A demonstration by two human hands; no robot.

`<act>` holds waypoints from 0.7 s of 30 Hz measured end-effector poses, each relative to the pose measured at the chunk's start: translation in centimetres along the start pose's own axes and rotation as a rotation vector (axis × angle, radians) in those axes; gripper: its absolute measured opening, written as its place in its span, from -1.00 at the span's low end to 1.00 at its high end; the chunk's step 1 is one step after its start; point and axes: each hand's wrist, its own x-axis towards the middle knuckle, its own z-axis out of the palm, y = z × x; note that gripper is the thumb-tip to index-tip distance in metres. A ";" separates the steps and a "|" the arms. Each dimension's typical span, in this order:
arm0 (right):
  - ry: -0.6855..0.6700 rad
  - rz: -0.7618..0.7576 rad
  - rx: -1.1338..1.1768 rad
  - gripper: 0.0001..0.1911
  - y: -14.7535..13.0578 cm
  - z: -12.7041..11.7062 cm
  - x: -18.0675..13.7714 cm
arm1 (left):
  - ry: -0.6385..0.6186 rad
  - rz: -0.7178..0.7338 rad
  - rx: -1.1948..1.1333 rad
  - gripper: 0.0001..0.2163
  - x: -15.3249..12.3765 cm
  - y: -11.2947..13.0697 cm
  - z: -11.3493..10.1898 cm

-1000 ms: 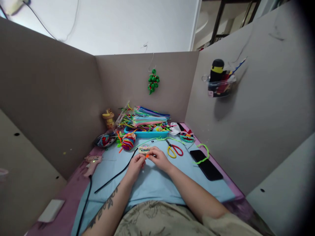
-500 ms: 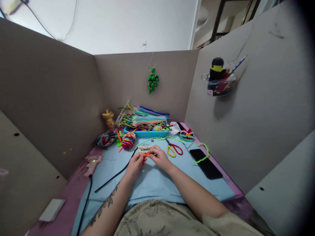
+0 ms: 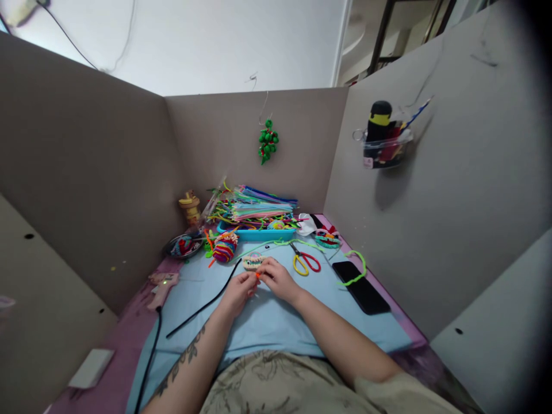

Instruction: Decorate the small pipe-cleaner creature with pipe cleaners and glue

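In the head view, the left hand (image 3: 238, 289) and the right hand (image 3: 278, 279) meet over the middle of a light blue mat (image 3: 267, 322) spread on the bench (image 3: 125, 339). Between their fingertips sits a small orange piece (image 3: 257, 275), pinched from both sides; the fingers of both hands are drawn close together around it, though it is too small to tell exactly how each finger sits. Just beyond the fingertips, touching or nearly touching them, lies a small tan woven craft piece (image 3: 252, 261) on the mat.

A long black pipe cleaner (image 3: 202, 307) runs across the mat from beside the left hand toward the near left edge. Yellow-handled scissors (image 3: 304, 261) lie just to the right of the right hand, and a black phone (image 3: 360, 286) lies farther right with a green pipe cleaner (image 3: 356, 270) curled over its far end. Behind the hands, a striped ball of pipe cleaners (image 3: 225, 247) sits near a blue tray (image 3: 256, 234) heaped with coloured pipe cleaners. A glue gun (image 3: 161, 287) rests at the left edge of the mat. A green bead ornament (image 3: 268, 141) hangs on the back wall.
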 end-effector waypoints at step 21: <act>0.062 -0.030 -0.071 -0.86 0.5 0.1 -0.1 | 0.055 0.171 0.219 -0.68 0.2 -0.1 -0.2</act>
